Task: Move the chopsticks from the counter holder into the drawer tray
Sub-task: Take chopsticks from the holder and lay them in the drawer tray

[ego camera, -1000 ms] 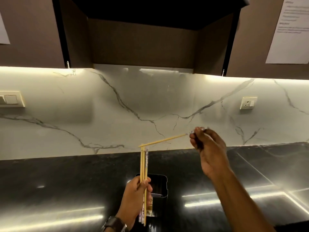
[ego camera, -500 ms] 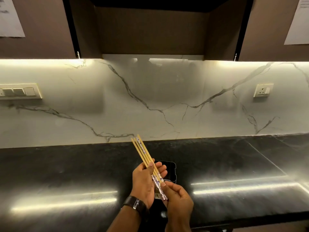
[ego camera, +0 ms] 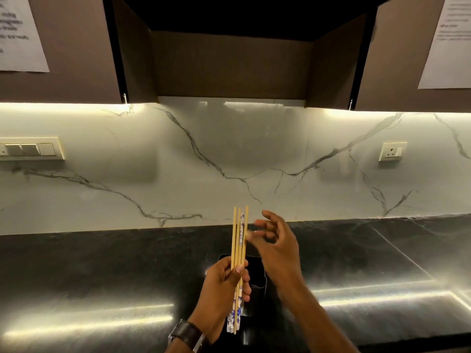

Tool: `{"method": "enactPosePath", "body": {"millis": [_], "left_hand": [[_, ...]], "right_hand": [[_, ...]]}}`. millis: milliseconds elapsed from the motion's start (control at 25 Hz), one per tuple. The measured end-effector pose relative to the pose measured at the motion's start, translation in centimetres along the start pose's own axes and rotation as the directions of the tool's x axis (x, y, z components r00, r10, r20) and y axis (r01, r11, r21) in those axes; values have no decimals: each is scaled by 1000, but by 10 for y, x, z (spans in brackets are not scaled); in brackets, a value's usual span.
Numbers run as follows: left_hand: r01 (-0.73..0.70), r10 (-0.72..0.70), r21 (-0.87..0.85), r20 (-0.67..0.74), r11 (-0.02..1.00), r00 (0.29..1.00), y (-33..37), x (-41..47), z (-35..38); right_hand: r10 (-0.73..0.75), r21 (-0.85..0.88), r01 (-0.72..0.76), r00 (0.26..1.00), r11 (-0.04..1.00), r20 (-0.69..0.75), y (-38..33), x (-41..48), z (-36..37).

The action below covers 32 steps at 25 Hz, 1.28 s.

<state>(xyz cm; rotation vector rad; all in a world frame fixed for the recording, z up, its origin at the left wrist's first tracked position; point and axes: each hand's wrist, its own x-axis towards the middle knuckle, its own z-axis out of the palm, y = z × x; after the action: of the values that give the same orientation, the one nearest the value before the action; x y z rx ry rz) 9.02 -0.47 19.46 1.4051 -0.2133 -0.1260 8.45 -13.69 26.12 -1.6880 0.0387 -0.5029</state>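
My left hand [ego camera: 224,289] is closed around a bundle of several pale wooden chopsticks [ego camera: 239,240] with blue-and-white patterned ends, held nearly upright above the counter. Just behind and below them stands the black counter holder [ego camera: 257,276], mostly hidden by both hands. My right hand [ego camera: 276,240] hovers just right of the chopsticks' upper part, fingers spread and holding nothing; its fingertips are blurred. The drawer tray is not in view.
A glossy black counter [ego camera: 102,276] runs left to right, backed by a white marble wall [ego camera: 178,161]. A switch panel [ego camera: 30,149] sits at left, a socket [ego camera: 392,151] at right. Brown cabinets with taped papers [ego camera: 17,31] hang overhead.
The right hand brought a chopstick to the left hand's bundle, helped align it, then let go and lifted to the right. The bundle turned from tilted to upright.
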Motion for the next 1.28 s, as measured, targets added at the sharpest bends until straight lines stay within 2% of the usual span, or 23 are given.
{"method": "enactPosePath", "body": {"millis": [200,360,600,720,800,920,1040,1160,1280], "left_hand": [[9,-17,100,81,995,997,-15,-5,-2],[28,-43,145,105,989,994,-24,-9,-8],[32,-56,196,118,980,991,-32,-10,-15],[29,-60,238,126,971,990,-37,-13,-20],[56,-77,247,78,967,994,-44,-13,-24],[107,-102,80,-69,991,992,-48,-11,-23],[132,-201,-308,-204,942,958,-38,1,-7],[112,-334,-622,-253,775,908,-29,17,9],[148,-413,-678,-248,720,876,-28,20,18]], "right_hand": [[162,-137,-130,953,982,257,-13,33,-16],[259,-101,-239,903,966,343,-8,39,-23],[251,-46,-250,912,967,325,-4,48,-32],[237,9,-245,946,969,221,-12,60,-41],[185,119,-195,978,973,95,-21,69,-52],[138,442,-59,979,895,-148,-28,65,-68],[234,647,-42,949,761,-213,2,26,-53],[442,668,-207,874,714,-201,51,-31,-15],[607,601,-365,751,711,-261,82,-70,12]]}}
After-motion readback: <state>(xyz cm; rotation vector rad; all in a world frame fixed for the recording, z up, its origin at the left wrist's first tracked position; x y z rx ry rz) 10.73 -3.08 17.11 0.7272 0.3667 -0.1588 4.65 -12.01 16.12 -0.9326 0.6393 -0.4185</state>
